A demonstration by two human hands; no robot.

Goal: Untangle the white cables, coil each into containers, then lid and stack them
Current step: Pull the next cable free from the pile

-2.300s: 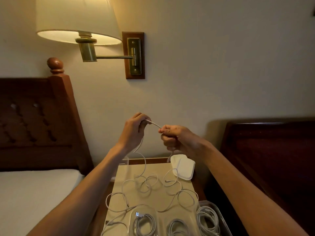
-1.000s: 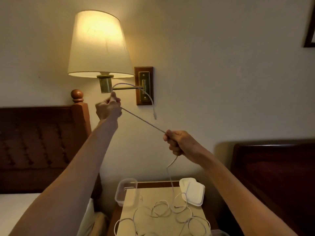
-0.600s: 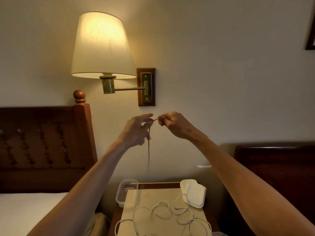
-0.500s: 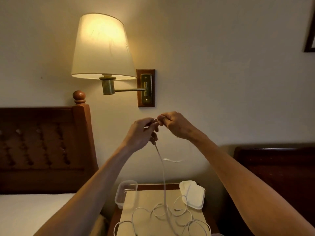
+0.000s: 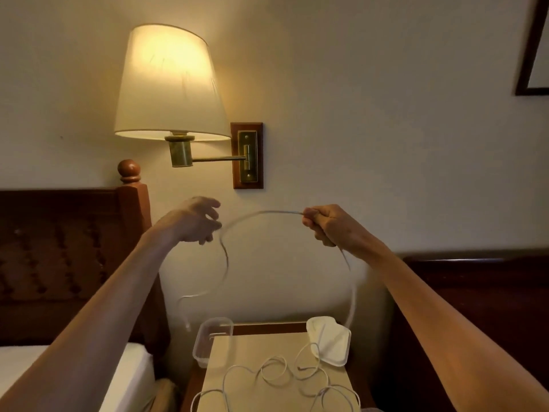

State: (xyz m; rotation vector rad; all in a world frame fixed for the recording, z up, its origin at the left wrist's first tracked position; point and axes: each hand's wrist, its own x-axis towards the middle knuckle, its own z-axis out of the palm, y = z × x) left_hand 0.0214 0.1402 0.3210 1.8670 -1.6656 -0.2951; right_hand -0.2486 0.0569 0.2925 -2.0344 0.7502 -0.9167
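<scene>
A lit wall lamp hangs above a wooden headboard; a dark picture frame is top right.

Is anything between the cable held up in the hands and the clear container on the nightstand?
Nothing visible blocks it. The cable arcs between the left hand and right hand, above the empty, unlidded clear container. Only open air lies between them; the loose cables and white lids lie beside it.

Clear plastic container, brass lamp arm, glossy wooden headboard.
</scene>
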